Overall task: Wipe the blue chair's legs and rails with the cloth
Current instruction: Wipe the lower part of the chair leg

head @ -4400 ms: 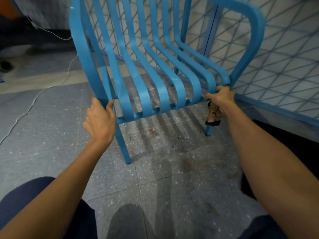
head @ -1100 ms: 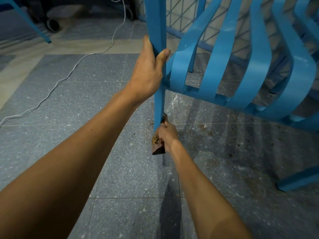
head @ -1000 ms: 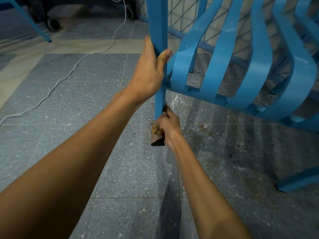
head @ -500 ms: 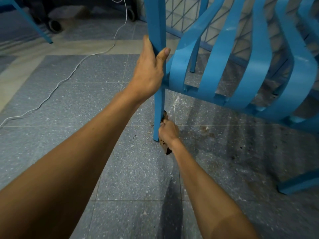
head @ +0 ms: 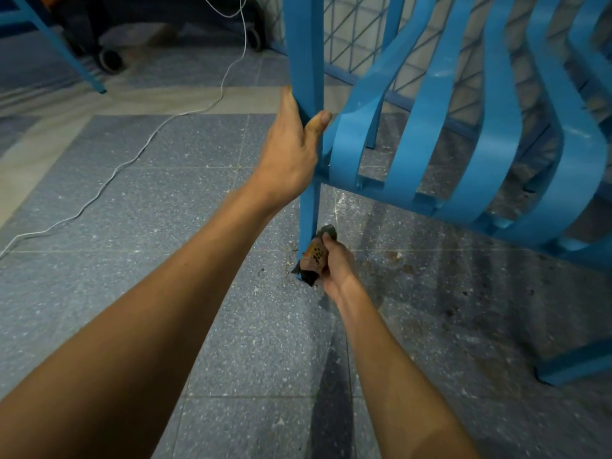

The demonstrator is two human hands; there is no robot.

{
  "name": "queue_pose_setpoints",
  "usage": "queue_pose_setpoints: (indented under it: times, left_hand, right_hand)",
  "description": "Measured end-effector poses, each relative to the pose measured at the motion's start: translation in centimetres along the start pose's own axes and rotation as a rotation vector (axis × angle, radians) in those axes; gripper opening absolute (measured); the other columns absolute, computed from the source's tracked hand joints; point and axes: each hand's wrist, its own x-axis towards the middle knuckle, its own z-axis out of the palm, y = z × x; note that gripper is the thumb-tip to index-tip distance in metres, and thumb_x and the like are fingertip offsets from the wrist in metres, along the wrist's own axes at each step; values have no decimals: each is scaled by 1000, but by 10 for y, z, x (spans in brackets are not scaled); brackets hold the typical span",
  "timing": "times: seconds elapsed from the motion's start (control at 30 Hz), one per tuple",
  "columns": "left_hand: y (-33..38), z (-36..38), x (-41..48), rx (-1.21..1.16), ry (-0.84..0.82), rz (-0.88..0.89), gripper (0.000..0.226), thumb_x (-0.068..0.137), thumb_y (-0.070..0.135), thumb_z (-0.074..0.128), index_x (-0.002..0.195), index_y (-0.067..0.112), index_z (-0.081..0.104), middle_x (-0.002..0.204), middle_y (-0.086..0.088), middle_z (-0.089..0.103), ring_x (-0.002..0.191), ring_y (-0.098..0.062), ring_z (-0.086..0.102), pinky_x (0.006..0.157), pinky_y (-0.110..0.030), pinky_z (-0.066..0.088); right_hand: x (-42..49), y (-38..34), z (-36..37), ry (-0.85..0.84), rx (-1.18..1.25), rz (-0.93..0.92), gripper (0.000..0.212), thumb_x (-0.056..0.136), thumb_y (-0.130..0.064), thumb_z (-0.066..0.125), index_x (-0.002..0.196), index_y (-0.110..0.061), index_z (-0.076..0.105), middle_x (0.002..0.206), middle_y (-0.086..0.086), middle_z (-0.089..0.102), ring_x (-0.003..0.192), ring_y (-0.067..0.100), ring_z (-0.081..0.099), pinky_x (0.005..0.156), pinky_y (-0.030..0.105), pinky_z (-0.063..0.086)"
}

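The blue metal chair (head: 427,134) with curved slats fills the upper right. Its front left leg (head: 309,217) runs down the middle of the view to the floor. My left hand (head: 293,150) grips that leg high up, just above the seat rail (head: 374,190). My right hand (head: 336,263) is down at the foot of the same leg, closed on a small brown spotted cloth (head: 313,258) pressed against the leg's lower end. Another chair leg (head: 576,362) rests on the floor at the right edge.
A white cable (head: 145,140) snakes across the grey speckled tiles on the left. A wheeled dark object (head: 109,58) and another blue frame leg (head: 66,54) stand at the top left. A blue mesh fence (head: 357,38) runs behind the chair. Dirt stains mark the floor under the seat.
My right hand with the cloth has slid up and down the lower leg and now sits at its foot, the cloth showing on the left side. My left hand kept its grip.
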Motion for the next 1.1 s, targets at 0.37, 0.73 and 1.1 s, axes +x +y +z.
queue_pose_setpoints:
  times: [0.37, 0.73, 1.1]
  left_hand:
    - [-2, 7, 1, -83, 35, -20, 19, 100, 27, 41, 114, 18, 31, 108, -9, 54, 100, -18, 56, 87, -37, 50]
    - [-4, 8, 1, -49, 43, -11, 21, 99, 30, 40, 114, 24, 26, 113, -10, 54, 102, -20, 56, 90, -43, 49]
    - [-6, 8, 1, -56, 17, 11, 21, 100, 30, 40, 114, 22, 27, 113, -14, 53, 103, -23, 55, 89, -40, 49]
  right_hand:
    - [0, -24, 14, 27, -53, -346, 4, 87, -7, 65, 91, -6, 64, 89, 13, 70, 77, 24, 68, 74, 40, 59]
    - [-3, -51, 19, 24, -210, -357, 6, 87, -5, 65, 83, -9, 63, 78, 9, 70, 66, 19, 67, 61, 29, 58]
    - [18, -12, 6, 79, -290, -253, 3, 92, -7, 58, 93, -10, 58, 91, 11, 68, 74, 19, 67, 61, 28, 55]
